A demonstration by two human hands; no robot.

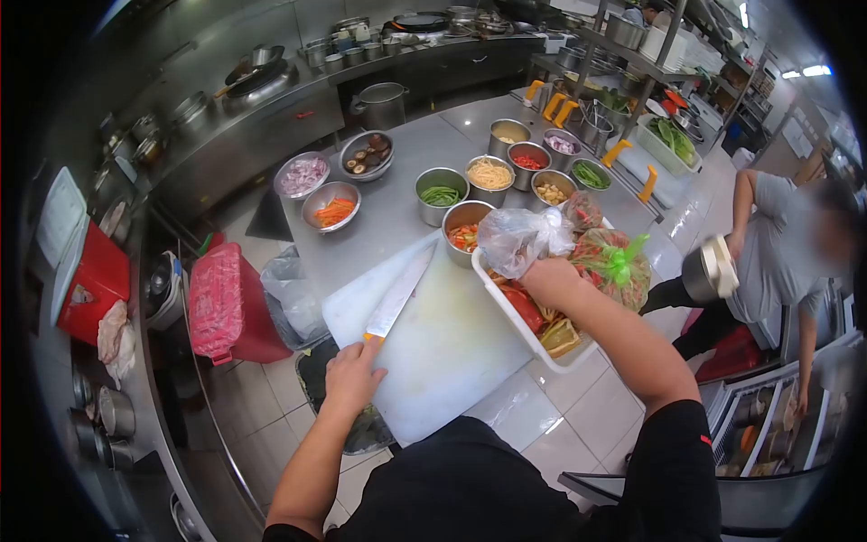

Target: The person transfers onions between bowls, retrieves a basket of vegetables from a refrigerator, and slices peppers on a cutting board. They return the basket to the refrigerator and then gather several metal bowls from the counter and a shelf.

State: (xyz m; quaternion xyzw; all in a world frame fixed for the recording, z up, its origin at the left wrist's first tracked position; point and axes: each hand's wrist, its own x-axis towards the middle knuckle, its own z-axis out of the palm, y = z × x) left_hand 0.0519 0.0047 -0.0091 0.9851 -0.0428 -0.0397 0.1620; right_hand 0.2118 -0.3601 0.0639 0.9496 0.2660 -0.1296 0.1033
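Observation:
My left hand is closed round the yellow handle of a kitchen knife. The broad blade lies along a white cutting board, tip pointing away from me. Over a white plastic bin at the right, my right hand appears curled, its fingertips hidden. It is right beside a clear plastic bag, and I cannot make out what the fingers hold. Inside the bin are cut bell peppers and a filled bag tied with green.
Metal pots with cut vegetables, one holding green strips, stand behind the board. Bowls of carrots, onions and mushrooms sit at the left. A co-worker with a pot stands by an open drawer at the right.

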